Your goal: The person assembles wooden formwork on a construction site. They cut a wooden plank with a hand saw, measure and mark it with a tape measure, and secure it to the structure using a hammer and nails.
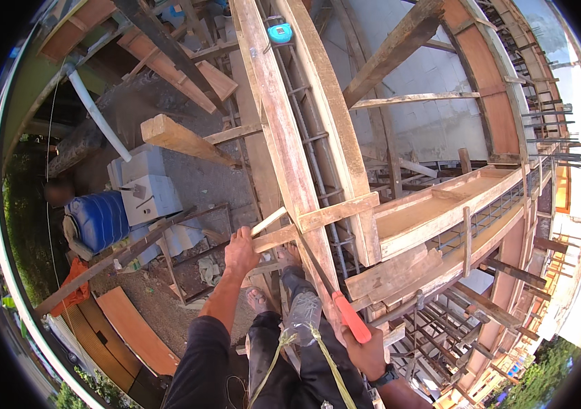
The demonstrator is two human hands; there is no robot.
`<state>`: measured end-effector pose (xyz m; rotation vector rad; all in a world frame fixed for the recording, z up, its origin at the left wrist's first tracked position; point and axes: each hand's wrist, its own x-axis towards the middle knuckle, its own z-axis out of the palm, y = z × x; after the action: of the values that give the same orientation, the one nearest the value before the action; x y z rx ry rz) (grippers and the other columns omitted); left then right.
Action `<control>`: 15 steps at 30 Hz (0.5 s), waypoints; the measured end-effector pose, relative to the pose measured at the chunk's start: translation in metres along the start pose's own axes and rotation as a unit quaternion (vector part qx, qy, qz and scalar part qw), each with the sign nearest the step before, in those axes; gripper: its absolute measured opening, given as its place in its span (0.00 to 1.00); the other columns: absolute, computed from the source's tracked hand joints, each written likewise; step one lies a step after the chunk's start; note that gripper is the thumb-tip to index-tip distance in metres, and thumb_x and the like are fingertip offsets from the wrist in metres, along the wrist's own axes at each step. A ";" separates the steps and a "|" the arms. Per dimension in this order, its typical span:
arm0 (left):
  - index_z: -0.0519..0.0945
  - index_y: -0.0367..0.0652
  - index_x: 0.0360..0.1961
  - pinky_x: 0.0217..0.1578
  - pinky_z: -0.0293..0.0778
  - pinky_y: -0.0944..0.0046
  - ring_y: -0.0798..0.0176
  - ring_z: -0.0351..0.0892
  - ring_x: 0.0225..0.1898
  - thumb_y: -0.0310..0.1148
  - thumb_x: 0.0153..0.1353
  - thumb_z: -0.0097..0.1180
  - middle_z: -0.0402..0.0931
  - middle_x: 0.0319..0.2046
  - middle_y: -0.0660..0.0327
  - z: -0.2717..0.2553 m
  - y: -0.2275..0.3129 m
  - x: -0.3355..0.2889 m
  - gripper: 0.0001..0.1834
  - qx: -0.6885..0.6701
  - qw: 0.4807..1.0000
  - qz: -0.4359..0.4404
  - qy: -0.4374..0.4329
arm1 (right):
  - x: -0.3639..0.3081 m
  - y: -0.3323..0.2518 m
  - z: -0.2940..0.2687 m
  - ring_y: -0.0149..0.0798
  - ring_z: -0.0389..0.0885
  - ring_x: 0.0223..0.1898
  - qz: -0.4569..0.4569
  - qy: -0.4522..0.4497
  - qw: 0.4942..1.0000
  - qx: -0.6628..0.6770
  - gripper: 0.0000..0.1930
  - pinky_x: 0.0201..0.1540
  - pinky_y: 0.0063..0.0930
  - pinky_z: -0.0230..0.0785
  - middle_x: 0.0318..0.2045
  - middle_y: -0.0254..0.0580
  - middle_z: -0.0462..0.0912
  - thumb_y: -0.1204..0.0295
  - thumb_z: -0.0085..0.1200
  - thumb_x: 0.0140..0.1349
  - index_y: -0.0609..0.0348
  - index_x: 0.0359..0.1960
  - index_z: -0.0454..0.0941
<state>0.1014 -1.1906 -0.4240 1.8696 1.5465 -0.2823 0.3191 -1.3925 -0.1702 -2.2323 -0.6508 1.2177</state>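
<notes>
My right hand is wrapped round the orange-red handle of a handsaw. Its dark blade slants up and away to a wooden crosspiece that lies across the formwork boards, and meets it left of the boards. My left hand is closed on the left end of that crosspiece, below a short pale strip of wood. A clear plastic bottle hangs at my front from yellow-green straps.
Steel bars run between the long formwork boards, where a turquoise tape measure rests. Timber props stand around me. Far below left are a blue drum, white boxes and a blurred person. Rebar and planks extend right.
</notes>
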 end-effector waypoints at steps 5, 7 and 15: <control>0.66 0.39 0.47 0.51 0.76 0.43 0.37 0.77 0.52 0.39 0.48 0.71 0.77 0.47 0.42 0.006 -0.013 -0.002 0.31 -0.075 0.985 -0.146 0.055 | 0.085 0.030 0.052 0.37 0.80 0.22 -0.086 -0.007 0.995 0.043 0.09 0.28 0.33 0.71 0.21 0.48 0.80 0.71 0.63 0.63 0.68 0.35 0.82; 0.66 0.38 0.46 0.49 0.76 0.43 0.36 0.79 0.49 0.40 0.48 0.70 0.79 0.43 0.40 0.013 -0.033 -0.022 0.31 -0.124 0.972 -0.191 0.062 | 0.072 0.024 0.047 0.38 0.78 0.21 -0.110 0.013 0.992 0.059 0.09 0.27 0.33 0.70 0.20 0.47 0.80 0.71 0.63 0.63 0.67 0.33 0.81; 0.67 0.36 0.47 0.50 0.74 0.42 0.32 0.79 0.49 0.44 0.50 0.66 0.80 0.42 0.35 -0.016 -0.053 -0.090 0.31 -0.169 0.943 -0.282 0.041 | 0.039 0.018 -0.006 0.41 0.87 0.33 -0.265 0.036 0.963 0.028 0.11 0.38 0.31 0.77 0.32 0.44 0.87 0.73 0.63 0.59 0.62 0.43 0.84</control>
<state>0.0242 -1.2483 -0.3809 1.1616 2.0250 -0.1749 0.3460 -1.3833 -0.2032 -1.8668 -1.0824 0.8653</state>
